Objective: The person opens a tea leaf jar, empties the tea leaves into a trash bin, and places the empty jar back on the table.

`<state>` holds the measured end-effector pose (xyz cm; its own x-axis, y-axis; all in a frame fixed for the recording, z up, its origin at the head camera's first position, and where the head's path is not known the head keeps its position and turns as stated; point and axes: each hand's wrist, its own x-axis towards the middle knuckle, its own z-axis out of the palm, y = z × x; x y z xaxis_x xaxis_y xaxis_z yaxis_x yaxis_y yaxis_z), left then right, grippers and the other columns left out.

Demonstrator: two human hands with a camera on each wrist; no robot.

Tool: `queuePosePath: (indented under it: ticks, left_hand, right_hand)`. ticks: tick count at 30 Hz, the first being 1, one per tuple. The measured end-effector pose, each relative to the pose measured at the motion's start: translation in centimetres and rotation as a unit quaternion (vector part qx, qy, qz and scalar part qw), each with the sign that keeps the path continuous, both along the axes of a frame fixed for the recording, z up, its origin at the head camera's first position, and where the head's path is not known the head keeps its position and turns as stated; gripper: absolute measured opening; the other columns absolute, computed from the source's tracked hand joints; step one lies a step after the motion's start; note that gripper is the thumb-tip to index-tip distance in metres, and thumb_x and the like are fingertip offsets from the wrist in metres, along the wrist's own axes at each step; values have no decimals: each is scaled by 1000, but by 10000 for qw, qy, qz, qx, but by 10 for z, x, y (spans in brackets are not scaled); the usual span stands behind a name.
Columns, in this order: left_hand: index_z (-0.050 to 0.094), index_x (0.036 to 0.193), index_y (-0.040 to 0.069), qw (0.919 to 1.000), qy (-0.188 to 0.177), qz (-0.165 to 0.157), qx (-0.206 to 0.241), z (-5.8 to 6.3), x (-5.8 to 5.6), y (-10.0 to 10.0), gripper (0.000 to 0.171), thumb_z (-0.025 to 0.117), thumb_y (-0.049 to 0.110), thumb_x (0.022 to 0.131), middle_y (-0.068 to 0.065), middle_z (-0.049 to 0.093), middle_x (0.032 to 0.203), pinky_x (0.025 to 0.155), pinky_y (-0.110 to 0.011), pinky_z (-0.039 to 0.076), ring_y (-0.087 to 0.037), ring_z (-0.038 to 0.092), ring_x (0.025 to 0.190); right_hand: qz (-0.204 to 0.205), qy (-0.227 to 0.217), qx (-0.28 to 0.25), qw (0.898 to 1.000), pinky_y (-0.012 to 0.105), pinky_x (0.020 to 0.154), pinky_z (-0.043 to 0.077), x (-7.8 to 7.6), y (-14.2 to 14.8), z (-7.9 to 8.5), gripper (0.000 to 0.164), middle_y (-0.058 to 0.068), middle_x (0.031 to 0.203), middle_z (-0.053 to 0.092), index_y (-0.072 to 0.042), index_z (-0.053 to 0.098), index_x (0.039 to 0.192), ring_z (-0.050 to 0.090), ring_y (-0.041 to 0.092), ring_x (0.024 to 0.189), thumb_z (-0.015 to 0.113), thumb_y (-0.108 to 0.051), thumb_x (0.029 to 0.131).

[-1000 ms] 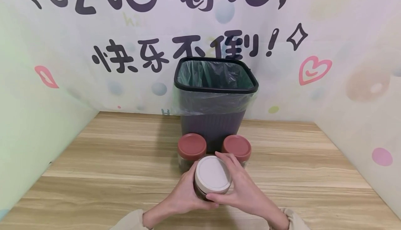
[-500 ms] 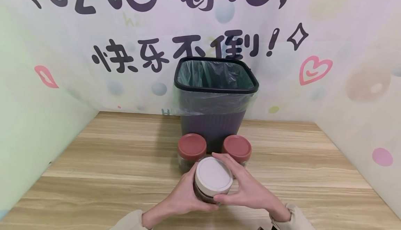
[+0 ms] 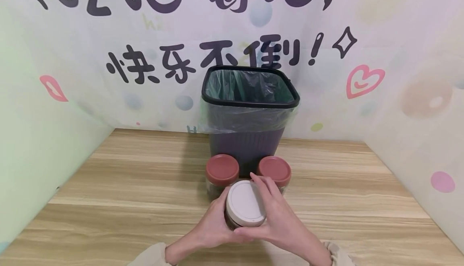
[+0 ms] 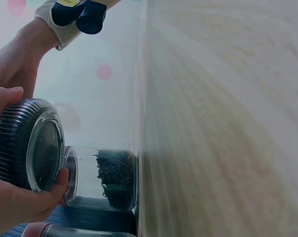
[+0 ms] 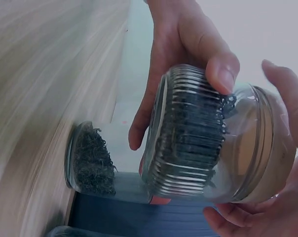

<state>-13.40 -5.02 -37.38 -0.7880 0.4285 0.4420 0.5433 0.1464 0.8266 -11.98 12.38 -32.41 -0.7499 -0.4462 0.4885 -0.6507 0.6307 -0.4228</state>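
Observation:
A ribbed glass jar (image 5: 188, 138) with dark, shredded contents is held up off the table, tilted. My left hand (image 3: 214, 225) grips its glass body, thumb across the ribs in the right wrist view. My right hand (image 3: 280, 219) holds the white screw lid (image 3: 246, 203) at its rim, thumb along the near edge and fingers round the far side. The lid sits on the jar's mouth. Just beyond stand two jars with red lids, the left red-lidded jar (image 3: 222, 168) and the right red-lidded jar (image 3: 274, 170), the latter partly behind my right fingers.
Behind the jars stands a dark bin (image 3: 246, 143) lined with a translucent green bag (image 3: 250, 117). A printed cloth wall (image 3: 163, 97) rises at the back and sides of the wood-grain table (image 3: 127, 177).
My right hand has shifted round the lid: half a second ago its thumb lay farther right, and now it reaches left along the near rim. The left hand stays nearly still.

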Motion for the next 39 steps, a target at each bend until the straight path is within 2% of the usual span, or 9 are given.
queuePosePath:
  ticks: [4, 8, 14, 24, 28, 33, 36, 39]
  left_hand:
    - [29, 132, 25, 10000, -58, -47, 9, 0, 0, 1, 90, 82, 25, 59, 5, 49, 121, 91, -31, 40, -13, 50, 106]
    - [29, 132, 27, 9998, -151, -117, 24, 0, 0, 1, 90, 82, 25, 60, 5, 49, 121, 91, -31, 41, -13, 50, 106]
    - [30, 131, 26, 9998, -112, -132, -15, -2, 0, 0, 90, 83, 25, 58, 4, 51, 118, 90, -31, 41, -13, 51, 105]
    - [29, 131, 26, 9983, -493, -318, -19, -1, 1, -2, 91, 83, 23, 58, 5, 50, 118, 91, -31, 40, -13, 49, 106]
    - [30, 131, 27, 9984, -477, -301, -48, -1, 1, -2, 90, 83, 25, 58, 6, 49, 118, 90, -31, 40, -13, 49, 106]
    - [32, 128, 27, 9994, -255, -204, -126, -1, 1, -4, 88, 83, 27, 57, 7, 50, 118, 91, -29, 40, -12, 49, 106]
    - [34, 128, 25, 9998, -70, -169, -103, -2, 0, -5, 87, 84, 26, 57, 6, 50, 119, 91, -29, 40, -12, 49, 106]
    - [35, 127, 24, 9998, 29, -170, -42, -1, 0, -7, 86, 84, 24, 56, 6, 50, 119, 92, -28, 39, -13, 49, 107]
  right_hand:
    - [34, 114, 66, 9999, 33, 81, 46, 0, -1, 0, 91, 1, 121, 40, -8, 31, 135, 45, 12, 107, 67, -56, 67]
    - [295, 77, -45, 9995, 33, 80, 46, -2, 1, -1, 85, -1, 121, 40, -8, 32, 134, 45, 11, 106, 70, -48, 69]
    - [877, -159, -314, 9955, 32, 82, 45, -7, 6, 0, 82, -1, 122, 42, -11, 32, 134, 45, 13, 106, 74, -37, 69]
    - [1528, -550, -485, 9855, 31, 84, 42, -12, 16, 2, 80, 0, 125, 43, -15, 29, 137, 46, 14, 104, 74, -29, 72]
    - [1467, -681, -582, 9851, 30, 86, 41, -14, 18, 3, 79, -1, 128, 43, -16, 30, 137, 45, 15, 108, 74, -26, 71]
    - [1154, -737, -610, 9887, 38, 99, 31, -13, 23, 3, 79, -2, 134, 40, -17, 32, 136, 36, 23, 123, 75, -25, 71]
    - [1113, -706, -680, 9889, 35, 98, 32, -14, 27, 3, 79, 0, 134, 40, -15, 32, 136, 37, 22, 121, 75, -22, 70]
    - [1093, -542, -725, 9899, 26, 88, 38, -14, 32, 4, 79, 2, 131, 42, -13, 32, 136, 42, 15, 113, 76, -20, 69]
